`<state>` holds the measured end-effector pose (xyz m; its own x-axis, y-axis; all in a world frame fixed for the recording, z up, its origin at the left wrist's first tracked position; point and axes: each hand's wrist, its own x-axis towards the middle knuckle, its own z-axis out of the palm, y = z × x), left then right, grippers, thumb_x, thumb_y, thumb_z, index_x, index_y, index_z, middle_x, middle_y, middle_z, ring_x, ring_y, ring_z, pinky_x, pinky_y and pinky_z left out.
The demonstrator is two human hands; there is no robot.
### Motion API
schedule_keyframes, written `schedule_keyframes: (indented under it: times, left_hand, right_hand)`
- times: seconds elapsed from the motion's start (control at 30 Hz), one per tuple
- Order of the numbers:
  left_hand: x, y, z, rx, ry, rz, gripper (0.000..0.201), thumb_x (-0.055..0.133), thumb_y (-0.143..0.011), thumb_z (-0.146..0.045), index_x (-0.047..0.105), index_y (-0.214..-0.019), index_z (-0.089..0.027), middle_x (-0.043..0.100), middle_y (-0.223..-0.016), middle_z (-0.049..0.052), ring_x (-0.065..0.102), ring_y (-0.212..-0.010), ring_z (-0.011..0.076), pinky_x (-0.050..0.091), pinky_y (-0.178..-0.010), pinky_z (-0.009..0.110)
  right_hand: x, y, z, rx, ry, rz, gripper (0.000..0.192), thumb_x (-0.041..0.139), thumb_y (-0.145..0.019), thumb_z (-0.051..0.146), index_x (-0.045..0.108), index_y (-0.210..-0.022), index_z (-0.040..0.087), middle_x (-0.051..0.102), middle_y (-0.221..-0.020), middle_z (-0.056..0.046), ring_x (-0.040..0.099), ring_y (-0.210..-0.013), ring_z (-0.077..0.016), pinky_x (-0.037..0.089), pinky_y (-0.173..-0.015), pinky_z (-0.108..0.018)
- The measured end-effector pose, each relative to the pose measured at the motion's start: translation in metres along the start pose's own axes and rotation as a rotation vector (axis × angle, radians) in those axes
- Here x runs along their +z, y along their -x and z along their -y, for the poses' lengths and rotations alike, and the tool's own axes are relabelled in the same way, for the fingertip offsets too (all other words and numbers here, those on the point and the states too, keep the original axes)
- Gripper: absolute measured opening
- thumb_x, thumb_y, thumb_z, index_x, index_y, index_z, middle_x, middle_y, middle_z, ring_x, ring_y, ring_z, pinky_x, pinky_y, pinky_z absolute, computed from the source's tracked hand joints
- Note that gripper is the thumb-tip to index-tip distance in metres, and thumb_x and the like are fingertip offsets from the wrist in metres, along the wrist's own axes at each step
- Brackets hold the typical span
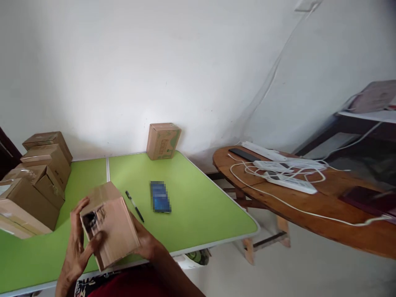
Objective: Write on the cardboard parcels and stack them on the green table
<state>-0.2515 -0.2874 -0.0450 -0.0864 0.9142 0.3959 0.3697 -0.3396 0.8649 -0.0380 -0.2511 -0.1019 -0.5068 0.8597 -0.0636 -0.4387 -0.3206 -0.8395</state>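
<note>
I hold a small brown cardboard box (108, 225) above the near edge of the green table (198, 210). My left hand (77, 243) grips its left end, the thumb pressed against a dark torn patch on that face. My right hand (145, 243) cups the box from underneath and behind, mostly hidden by it. A black pen (134, 206) lies on the table just right of the box. Beyond the pen lies a blue flat object (160, 196), blurred out.
Several taped cardboard boxes (34, 181) are stacked at the table's left. One box (163, 140) stands against the white wall at the back. A round wooden table (309, 206) on the right carries white power strips (287, 175) and cables.
</note>
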Motion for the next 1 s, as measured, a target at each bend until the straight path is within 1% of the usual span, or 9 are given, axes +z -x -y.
schedule_keyframes:
  times: [0.1, 0.17, 0.3, 0.4, 0.53, 0.63, 0.77, 0.9, 1.0]
  left_hand:
    - [-0.025, 0.032, -0.001, -0.025, -0.026, -0.055, 0.089, 0.074, -0.089, -0.079, 0.060, -0.163, -0.030, 0.052, -0.174, 0.017, 0.040, -0.167, 0.0486, 0.037, -0.134, 0.070]
    - [-0.048, 0.053, -0.001, -0.061, -0.063, -0.077, 0.092, 0.068, -0.088, -0.087, 0.062, -0.164, -0.034, 0.054, -0.175, 0.015, 0.044, -0.165, 0.0497, 0.039, -0.133, 0.071]
    - [-0.087, 0.091, 0.004, -0.157, -0.241, -0.144, 0.103, 0.073, -0.075, -0.096, 0.068, -0.160, -0.038, 0.061, -0.171, 0.014, 0.053, -0.158, 0.0530, 0.048, -0.124, 0.074]
    - [-0.104, 0.111, 0.015, -0.311, -0.353, -0.322, 0.097, 0.086, -0.061, -0.091, 0.084, -0.132, -0.026, 0.080, -0.142, 0.022, 0.071, -0.134, 0.0560, 0.062, -0.106, 0.071]
    - [-0.133, 0.127, 0.037, -0.487, -0.287, -0.538, 0.077, 0.086, -0.058, -0.091, 0.083, -0.091, -0.020, 0.086, -0.096, 0.020, 0.082, -0.098, 0.0501, 0.069, -0.086, 0.062]
    - [-0.166, 0.128, 0.055, -0.527, -0.211, -0.550, 0.073, 0.087, -0.055, -0.090, 0.079, -0.081, -0.023, 0.084, -0.083, 0.015, 0.082, -0.090, 0.0455, 0.069, -0.084, 0.057]
    - [-0.204, 0.106, 0.080, -0.505, -0.209, -0.595, 0.073, 0.095, -0.046, -0.084, 0.077, -0.082, -0.024, 0.083, -0.082, 0.011, 0.081, -0.091, 0.0448, 0.069, -0.085, 0.056]
    - [-0.226, 0.080, 0.093, -0.440, -0.182, -0.616, 0.086, 0.093, -0.049, -0.085, 0.081, -0.109, -0.025, 0.085, -0.101, 0.011, 0.076, -0.120, 0.0491, 0.064, -0.103, 0.059]
    - [-0.226, 0.076, 0.084, -0.416, -0.228, -0.596, 0.102, 0.089, -0.049, -0.093, 0.081, -0.124, -0.025, 0.083, -0.102, 0.012, 0.071, -0.126, 0.0543, 0.059, -0.109, 0.069]
  right_hand:
    - [0.025, 0.001, -0.016, 0.243, -0.239, 0.181, 0.096, 0.078, -0.068, 0.100, 0.081, -0.116, 0.018, 0.085, -0.107, -0.015, 0.080, -0.115, -0.0389, 0.065, -0.098, -0.052]
    - [0.036, 0.007, -0.021, 0.233, -0.275, 0.141, 0.095, 0.089, -0.064, 0.091, 0.079, -0.125, 0.018, 0.084, -0.121, -0.017, 0.075, -0.128, -0.0416, 0.061, -0.109, -0.056]
    - [0.053, 0.012, -0.020, 0.030, -0.018, 0.017, 0.106, 0.105, -0.066, 0.059, 0.063, -0.157, 0.025, 0.075, -0.149, -0.014, 0.065, -0.146, -0.0391, 0.050, -0.127, -0.054]
    - [0.076, 0.001, -0.025, -0.166, 0.342, 0.103, 0.129, 0.106, -0.069, 0.042, 0.038, -0.178, 0.029, 0.052, -0.175, -0.017, 0.051, -0.160, -0.0412, 0.041, -0.135, -0.058]
    - [0.122, -0.026, -0.052, -0.398, 0.729, 0.304, 0.134, 0.097, -0.080, 0.026, 0.015, -0.186, 0.035, 0.018, -0.192, -0.015, 0.022, -0.176, -0.0423, 0.027, -0.143, -0.062]
    - [0.152, -0.052, -0.075, -0.388, 0.849, 0.435, 0.137, 0.095, -0.082, 0.020, 0.008, -0.186, 0.035, 0.015, -0.192, -0.017, 0.022, -0.177, -0.0436, 0.027, -0.142, -0.064]
    - [0.171, -0.085, -0.094, -0.337, 0.960, 0.473, 0.135, 0.092, -0.083, 0.015, 0.006, -0.187, 0.023, 0.015, -0.191, -0.026, 0.017, -0.178, -0.0460, 0.024, -0.143, -0.063]
    - [0.177, -0.106, -0.101, -0.328, 1.029, 0.528, 0.131, 0.088, -0.086, 0.013, 0.004, -0.186, 0.020, 0.013, -0.190, -0.030, 0.019, -0.176, -0.0510, 0.029, -0.141, -0.066]
    - [0.173, -0.108, -0.101, -0.361, 1.051, 0.588, 0.128, 0.090, -0.090, 0.024, 0.004, -0.185, 0.018, 0.015, -0.189, -0.031, 0.026, -0.174, -0.0521, 0.036, -0.137, -0.067]
